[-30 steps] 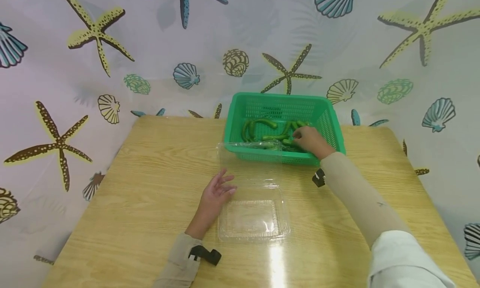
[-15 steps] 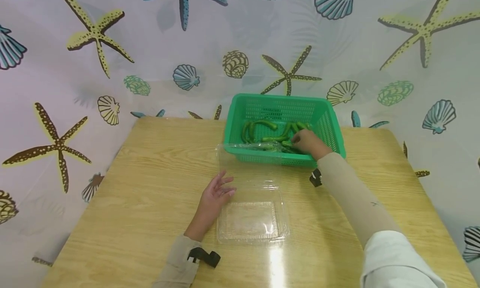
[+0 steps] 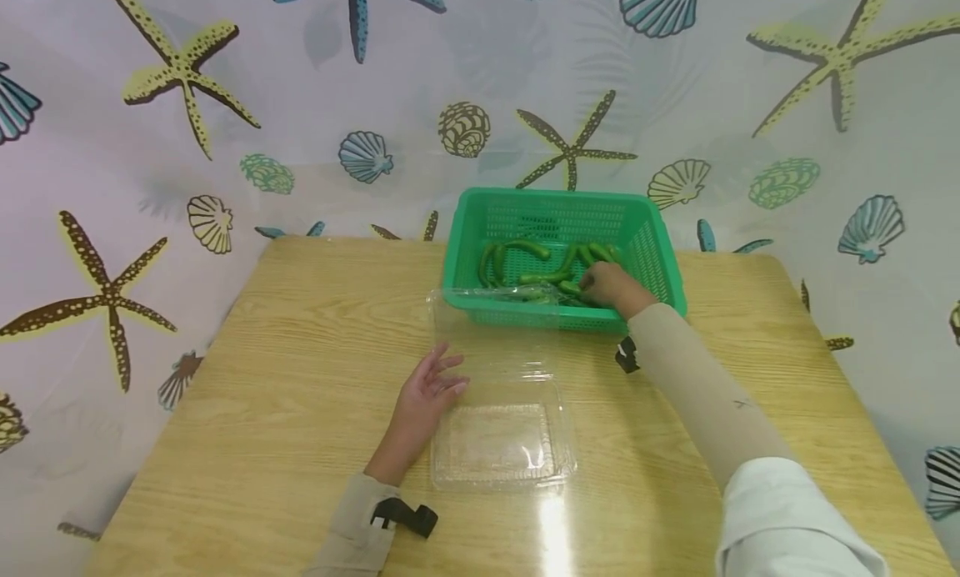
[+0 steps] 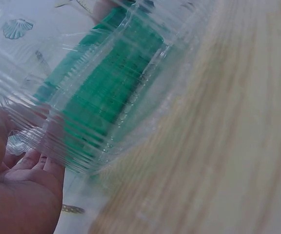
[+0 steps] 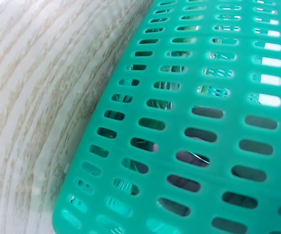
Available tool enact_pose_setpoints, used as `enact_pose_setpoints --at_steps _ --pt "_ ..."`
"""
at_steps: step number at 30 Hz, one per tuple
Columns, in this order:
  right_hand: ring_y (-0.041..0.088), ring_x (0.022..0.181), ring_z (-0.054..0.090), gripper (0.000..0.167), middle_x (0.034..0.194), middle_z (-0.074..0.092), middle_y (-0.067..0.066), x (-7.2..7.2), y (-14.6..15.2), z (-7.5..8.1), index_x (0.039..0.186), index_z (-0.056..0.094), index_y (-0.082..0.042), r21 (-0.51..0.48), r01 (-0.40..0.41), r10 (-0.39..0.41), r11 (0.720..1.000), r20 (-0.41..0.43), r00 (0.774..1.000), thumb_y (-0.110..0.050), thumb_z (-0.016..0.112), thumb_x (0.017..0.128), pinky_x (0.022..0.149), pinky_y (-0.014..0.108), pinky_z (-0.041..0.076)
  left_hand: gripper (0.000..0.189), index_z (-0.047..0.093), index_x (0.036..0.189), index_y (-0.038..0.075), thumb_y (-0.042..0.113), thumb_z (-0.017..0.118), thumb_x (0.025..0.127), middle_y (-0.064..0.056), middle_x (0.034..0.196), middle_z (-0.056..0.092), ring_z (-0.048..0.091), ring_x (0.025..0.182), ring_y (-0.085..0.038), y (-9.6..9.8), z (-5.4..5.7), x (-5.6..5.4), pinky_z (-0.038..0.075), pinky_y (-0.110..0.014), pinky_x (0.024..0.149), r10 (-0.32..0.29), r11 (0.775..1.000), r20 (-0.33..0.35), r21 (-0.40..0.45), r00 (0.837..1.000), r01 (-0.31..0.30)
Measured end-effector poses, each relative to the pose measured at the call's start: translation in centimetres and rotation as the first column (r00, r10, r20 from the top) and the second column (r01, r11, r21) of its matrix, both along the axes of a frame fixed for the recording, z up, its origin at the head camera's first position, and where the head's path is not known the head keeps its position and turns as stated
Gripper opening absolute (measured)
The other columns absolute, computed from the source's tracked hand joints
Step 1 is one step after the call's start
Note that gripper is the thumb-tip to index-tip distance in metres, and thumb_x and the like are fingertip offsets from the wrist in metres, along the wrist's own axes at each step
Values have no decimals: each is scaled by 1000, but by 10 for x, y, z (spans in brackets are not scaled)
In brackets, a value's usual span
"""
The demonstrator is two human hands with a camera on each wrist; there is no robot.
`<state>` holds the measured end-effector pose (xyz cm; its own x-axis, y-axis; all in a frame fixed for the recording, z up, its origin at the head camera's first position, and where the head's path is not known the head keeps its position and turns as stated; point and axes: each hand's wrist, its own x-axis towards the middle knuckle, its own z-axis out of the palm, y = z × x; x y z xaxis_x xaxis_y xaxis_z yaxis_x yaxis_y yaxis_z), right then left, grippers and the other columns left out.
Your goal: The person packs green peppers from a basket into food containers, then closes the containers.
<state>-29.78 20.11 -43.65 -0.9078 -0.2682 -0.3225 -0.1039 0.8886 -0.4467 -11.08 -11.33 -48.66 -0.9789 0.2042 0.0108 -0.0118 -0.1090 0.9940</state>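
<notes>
A clear plastic clamshell box [image 3: 498, 444] lies on the table with its lid [image 3: 487, 331] raised toward the basket. My left hand [image 3: 423, 398] is at its left side near the hinge, fingers loosely spread. In the left wrist view, the fingers of the left hand [image 4: 28, 185] show partly through the clear plastic. My right hand [image 3: 611, 285] reaches into a green plastic basket [image 3: 663, 252], fingers bent down beside several long green peppers [image 3: 528, 248]. Its fingertips are hidden, and I cannot tell if they hold a pepper. The basket wall [image 5: 170, 117] covers most of the right wrist view.
The basket stands at the back of the wooden table [image 3: 315, 327], just behind the raised lid. A white curtain [image 3: 420, 68] printed with starfish and shells hangs around the table's back and sides. Black camera straps [image 3: 405, 514] sit on both wrists.
The right hand shifts very slightly within the basket and stays low among the peppers. The left hand and the clamshell box keep their places; the head view drifts slightly.
</notes>
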Motion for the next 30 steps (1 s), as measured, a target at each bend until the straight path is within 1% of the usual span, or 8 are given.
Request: enact_pose_setpoints --at_steps 3,7,10,13,15,23,26,30 --pt "41 116 47 33 126 52 24 0 -1 -2 123 56 5 -2 11 -11 1000 18 1000 -9 56 93 93 52 44 67 27 145 12 3 62 89 -22 137 41 52 114 -31 -2 -10 -2 49 -29 91 1 1000 0 13 1000 -1" --pt "41 117 46 34 127 51 24 0 -4 -3 124 55 4 -14 24 -24 1000 36 999 -10 56 93 92 52 44 68 27 145 11 10 64 88 -17 136 44 54 113 -27 -3 -23 -5 49 -29 91 17 1000 -13 -4 1000 -17" --pt "41 117 45 35 129 50 23 -1 -4 -5 125 54 3 -9 26 -25 1000 57 998 -12 56 93 93 53 44 70 27 146 12 14 66 87 -14 135 45 54 112 -26 -4 -28 -5 49 -30 91 27 999 -9 -18 1000 -27" --pt "40 117 46 35 128 51 23 -1 -2 -5 124 55 3 -8 25 -25 1000 57 998 -12 56 93 92 52 44 71 26 146 13 16 66 87 -13 136 45 53 113 -25 -5 -28 -6 48 -31 92 14 1000 3 -12 1000 -14" --pt "41 116 47 34 127 52 23 0 -2 -4 123 55 3 -12 23 -23 1000 47 999 -11 56 93 92 52 44 71 26 146 14 16 66 88 -13 137 44 53 114 -25 -5 -26 -6 48 -31 93 1 1000 4 -12 1000 -1" --pt "41 115 47 34 126 52 24 -1 -2 -1 123 55 3 0 7 -7 1000 49 999 -13 54 93 91 53 44 67 25 146 14 6 60 90 -21 139 38 51 116 -29 -4 -5 -2 46 -29 94 -39 999 13 6 999 39" --pt "40 114 48 34 125 53 24 -3 -2 -2 122 56 4 1 3 -4 1000 30 1000 -13 54 93 90 52 45 67 24 146 13 5 60 91 -22 139 37 51 115 -29 -5 -8 -3 46 -29 94 -42 999 -5 8 999 42" --pt "40 113 49 35 123 54 24 -4 -3 -3 122 56 4 -4 8 -8 1000 15 1000 -15 55 93 89 52 45 68 24 147 15 11 62 90 -19 138 40 53 113 -26 -6 -23 -7 47 -30 94 -29 1000 -24 6 999 29"
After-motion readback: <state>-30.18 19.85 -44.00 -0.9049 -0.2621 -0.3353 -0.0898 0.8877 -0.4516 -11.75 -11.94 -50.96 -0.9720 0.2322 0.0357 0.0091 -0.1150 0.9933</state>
